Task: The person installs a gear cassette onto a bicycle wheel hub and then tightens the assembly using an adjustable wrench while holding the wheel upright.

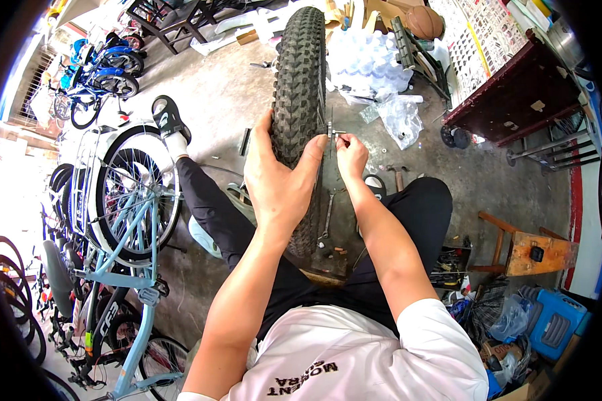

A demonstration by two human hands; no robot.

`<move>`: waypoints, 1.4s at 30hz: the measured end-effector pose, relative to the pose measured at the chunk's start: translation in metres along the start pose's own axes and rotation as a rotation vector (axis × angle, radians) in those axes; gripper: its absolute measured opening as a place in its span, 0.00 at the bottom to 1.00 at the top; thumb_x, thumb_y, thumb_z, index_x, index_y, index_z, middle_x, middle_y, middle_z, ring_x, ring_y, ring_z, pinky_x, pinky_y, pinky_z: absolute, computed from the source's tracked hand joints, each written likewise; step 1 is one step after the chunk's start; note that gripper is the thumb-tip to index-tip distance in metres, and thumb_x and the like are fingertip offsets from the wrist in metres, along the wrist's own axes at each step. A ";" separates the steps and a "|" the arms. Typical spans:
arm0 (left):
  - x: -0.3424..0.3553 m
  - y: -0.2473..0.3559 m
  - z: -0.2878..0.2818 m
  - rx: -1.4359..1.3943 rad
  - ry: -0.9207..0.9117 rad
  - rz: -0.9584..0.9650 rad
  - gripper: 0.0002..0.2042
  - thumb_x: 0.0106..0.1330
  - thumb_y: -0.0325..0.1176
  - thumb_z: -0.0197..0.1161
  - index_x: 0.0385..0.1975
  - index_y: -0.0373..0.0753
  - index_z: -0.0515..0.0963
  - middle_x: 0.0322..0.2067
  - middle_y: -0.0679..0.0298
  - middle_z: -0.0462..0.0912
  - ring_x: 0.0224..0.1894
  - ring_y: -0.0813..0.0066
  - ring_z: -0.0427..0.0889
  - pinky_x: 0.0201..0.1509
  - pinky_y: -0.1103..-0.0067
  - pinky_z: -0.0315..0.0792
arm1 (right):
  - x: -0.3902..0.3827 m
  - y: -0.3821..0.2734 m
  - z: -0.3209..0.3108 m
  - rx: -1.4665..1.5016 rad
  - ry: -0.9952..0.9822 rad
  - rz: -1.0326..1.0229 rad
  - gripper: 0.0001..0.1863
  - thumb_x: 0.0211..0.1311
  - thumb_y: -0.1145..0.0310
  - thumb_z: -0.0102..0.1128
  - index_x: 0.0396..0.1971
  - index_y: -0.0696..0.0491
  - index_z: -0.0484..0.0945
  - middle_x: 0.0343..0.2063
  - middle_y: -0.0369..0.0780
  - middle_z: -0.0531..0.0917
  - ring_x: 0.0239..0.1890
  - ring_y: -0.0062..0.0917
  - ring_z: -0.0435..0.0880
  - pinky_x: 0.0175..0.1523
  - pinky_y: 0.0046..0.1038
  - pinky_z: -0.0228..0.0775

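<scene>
A knobby black bicycle tire (pixel 299 73) on a wheel stands upright between my legs. My left hand (pixel 281 184) straddles it, fingers along its left side and thumb on the right, close to the hub. From the hub, a short metal axle end (pixel 339 131) sticks out to the right. The fingertips of my right hand (pixel 352 157) are pinched at its tip. Any small part inside that pinch is hidden by the fingers.
A wrench (pixel 328 215) and a hammer (pixel 398 176) lie on the concrete floor. A light blue bicycle (pixel 137 294) is at the left among several others. Clear plastic bags (pixel 400 120) lie ahead; a wooden stool (pixel 532 252) and a blue case (pixel 558 324) are at the right.
</scene>
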State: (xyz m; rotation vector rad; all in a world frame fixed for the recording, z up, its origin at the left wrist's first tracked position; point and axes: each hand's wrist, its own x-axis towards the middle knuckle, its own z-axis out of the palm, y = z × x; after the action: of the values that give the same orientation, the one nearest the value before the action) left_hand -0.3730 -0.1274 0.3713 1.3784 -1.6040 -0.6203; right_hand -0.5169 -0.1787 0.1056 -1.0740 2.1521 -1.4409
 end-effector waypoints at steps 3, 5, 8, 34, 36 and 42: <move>0.000 -0.001 0.000 0.001 0.003 0.004 0.34 0.61 0.38 0.76 0.62 0.26 0.70 0.49 0.43 0.82 0.52 0.50 0.84 0.58 0.67 0.75 | 0.000 0.003 0.003 0.002 0.005 -0.009 0.08 0.61 0.68 0.70 0.36 0.55 0.88 0.31 0.46 0.89 0.35 0.40 0.89 0.43 0.37 0.78; 0.001 -0.003 -0.002 0.008 0.012 0.006 0.34 0.61 0.38 0.76 0.62 0.26 0.70 0.49 0.43 0.82 0.52 0.50 0.84 0.58 0.67 0.75 | -0.002 0.001 0.005 -0.001 0.001 -0.013 0.07 0.61 0.68 0.70 0.36 0.55 0.88 0.31 0.46 0.89 0.35 0.40 0.89 0.43 0.37 0.78; 0.002 -0.006 -0.006 0.005 0.017 0.000 0.34 0.61 0.38 0.76 0.62 0.26 0.70 0.49 0.43 0.82 0.52 0.50 0.84 0.58 0.66 0.75 | -0.003 -0.003 0.009 0.012 -0.017 0.005 0.08 0.60 0.67 0.71 0.36 0.56 0.87 0.31 0.47 0.89 0.35 0.40 0.90 0.44 0.37 0.78; 0.082 -0.043 -0.008 -0.023 -0.202 0.014 0.33 0.70 0.48 0.70 0.64 0.27 0.72 0.54 0.54 0.81 0.52 0.69 0.78 0.60 0.77 0.71 | -0.047 0.111 -0.585 -1.033 0.653 0.324 0.14 0.60 0.56 0.64 0.38 0.50 0.85 0.37 0.45 0.88 0.41 0.46 0.87 0.45 0.46 0.78; 0.085 -0.043 -0.012 -0.016 -0.204 0.006 0.33 0.70 0.49 0.70 0.64 0.27 0.72 0.55 0.54 0.81 0.52 0.69 0.78 0.60 0.77 0.71 | -0.061 0.138 -0.606 -1.127 0.686 0.485 0.15 0.62 0.54 0.64 0.41 0.47 0.85 0.37 0.43 0.89 0.43 0.44 0.88 0.48 0.44 0.79; 0.093 -0.050 -0.019 -0.024 -0.171 -0.009 0.33 0.70 0.49 0.70 0.63 0.27 0.73 0.51 0.58 0.82 0.47 0.74 0.79 0.53 0.80 0.73 | -0.082 0.189 -0.599 -1.161 0.528 0.441 0.16 0.64 0.62 0.62 0.46 0.54 0.76 0.45 0.51 0.83 0.50 0.51 0.83 0.52 0.48 0.77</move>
State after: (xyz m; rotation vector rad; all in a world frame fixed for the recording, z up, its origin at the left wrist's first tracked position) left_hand -0.3285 -0.2256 0.3671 1.3458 -1.7195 -0.7784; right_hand -0.9199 0.3034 0.1833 -0.3741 3.4251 -0.1631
